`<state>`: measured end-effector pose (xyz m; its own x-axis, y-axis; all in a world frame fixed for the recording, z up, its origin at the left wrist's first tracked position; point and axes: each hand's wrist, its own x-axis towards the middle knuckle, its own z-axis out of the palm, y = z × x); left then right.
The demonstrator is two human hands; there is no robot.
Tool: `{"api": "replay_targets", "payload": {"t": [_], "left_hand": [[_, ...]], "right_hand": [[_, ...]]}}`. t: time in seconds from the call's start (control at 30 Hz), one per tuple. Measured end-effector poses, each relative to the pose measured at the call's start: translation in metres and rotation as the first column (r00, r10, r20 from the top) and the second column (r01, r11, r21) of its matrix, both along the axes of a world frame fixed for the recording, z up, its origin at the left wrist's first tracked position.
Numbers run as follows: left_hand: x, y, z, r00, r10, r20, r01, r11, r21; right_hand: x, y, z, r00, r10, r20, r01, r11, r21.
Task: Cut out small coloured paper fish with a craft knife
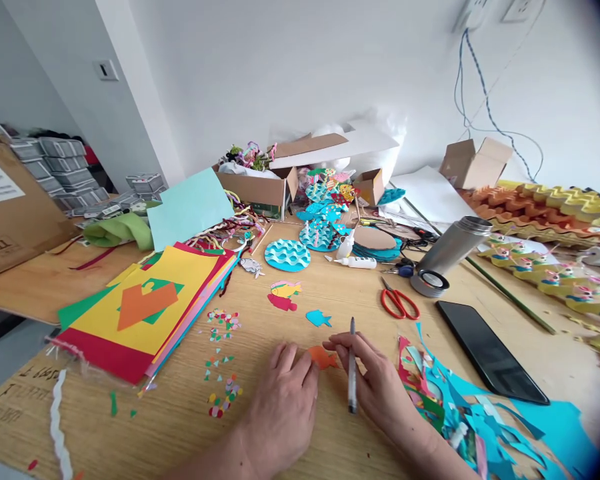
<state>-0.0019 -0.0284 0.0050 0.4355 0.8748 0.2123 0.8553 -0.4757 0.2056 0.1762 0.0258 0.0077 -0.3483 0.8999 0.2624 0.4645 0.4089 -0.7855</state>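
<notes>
Fingers (300,367) of both hands pinch a small orange paper fish (323,358).

Landmark = scissors (399,303) on table (290,427). Phone (490,351) just right of them; flask (450,250) on its side behind-right. Glue bottle (357,263) behind, slightly left; wave disc (287,255) further left. Paper sheet stack (145,310) far left. Small fish cutout (319,318) left of scissors. Nearer than scissors: right hand (375,380) w/ pen (352,367), left hand (285,400) beside it, both at paper piece (323,357), prob. touching. Paper offcuts (460,407) front-right.
</notes>
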Motion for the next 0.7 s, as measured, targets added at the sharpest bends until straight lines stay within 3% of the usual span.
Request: {"api": "replay_targets", "payload": {"t": [0.1,0.27,0.47,0.7], "left_hand": [[0.0,0.0,-0.001,0.999,0.002,0.039,-0.002,1.0,-0.001],[-0.001,-0.001,-0.002,0.999,0.023,0.038,-0.021,0.998,-0.053],[-0.001,-0.004,-0.01,0.998,0.06,0.025,-0.059,0.996,-0.061],[0.0,-0.005,-0.019,0.998,0.05,0.043,-0.051,0.998,0.036]], "right_hand": [[-0.002,0.0,0.006,0.985,-0.061,-0.163,0.038,0.989,-0.144],[-0.008,0.005,0.007,0.894,-0.188,-0.407,0.031,0.931,-0.363],[-0.016,0.004,-0.003,0.884,-0.239,-0.401,0.008,0.866,-0.5],[-0.017,0.005,-0.009,0.907,-0.246,-0.341,0.063,0.881,-0.468]]}}
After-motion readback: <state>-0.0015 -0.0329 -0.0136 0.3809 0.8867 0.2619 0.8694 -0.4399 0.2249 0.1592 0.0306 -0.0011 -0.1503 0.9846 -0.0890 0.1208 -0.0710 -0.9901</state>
